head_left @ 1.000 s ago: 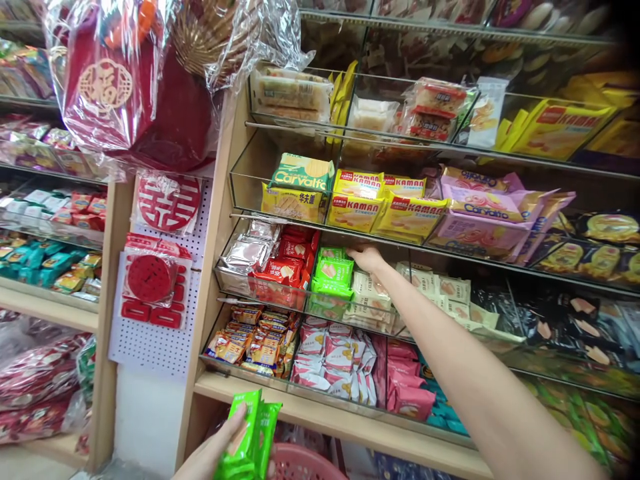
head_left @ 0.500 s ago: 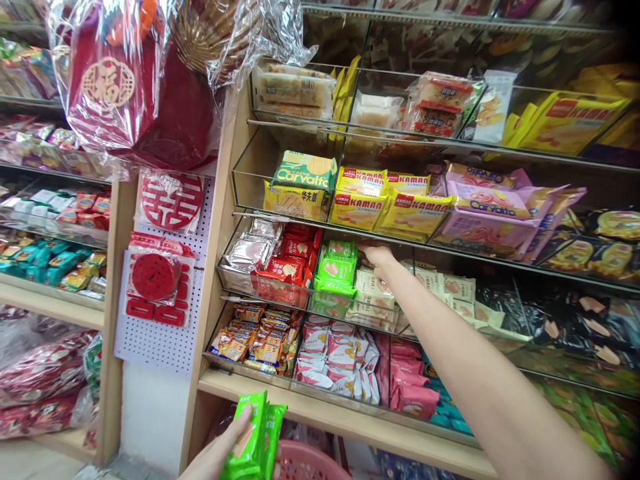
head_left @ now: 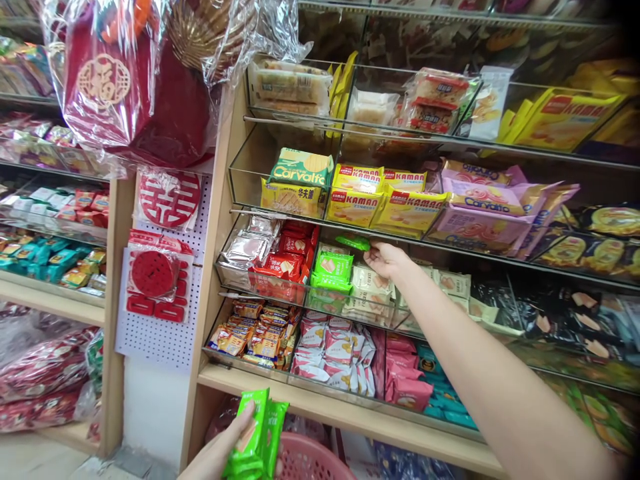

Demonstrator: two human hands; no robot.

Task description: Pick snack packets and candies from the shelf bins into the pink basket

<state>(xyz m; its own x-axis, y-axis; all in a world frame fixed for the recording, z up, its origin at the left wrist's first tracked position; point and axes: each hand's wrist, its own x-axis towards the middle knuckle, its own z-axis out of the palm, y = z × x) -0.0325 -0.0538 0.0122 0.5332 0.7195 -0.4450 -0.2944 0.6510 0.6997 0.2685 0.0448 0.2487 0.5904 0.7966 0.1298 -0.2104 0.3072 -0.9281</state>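
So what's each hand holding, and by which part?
Left hand: at least two green wafer packets, thumb across the front face, rest of the grip mostly hidden. Right hand: another green wafer packet, by its right end as seen.

Legible markings noted: "Carvalto" on the dark-green wafer packet (head_left: pixel 301 167) and the lilac packets (head_left: pixel 487 220), "华夫脆" on the yellow wafer packet (head_left: pixel 290 198), "KAMAN" on yellow biscuit packets (head_left: pixel 354 207), "三牛" on orange packets (head_left: pixel 265 343), "福" on the red bag (head_left: pixel 145 110), "囍" on the round red cut-out (head_left: pixel 169 200) — lettering on the bright-green packets (head_left: pixel 257 440) too small to read.
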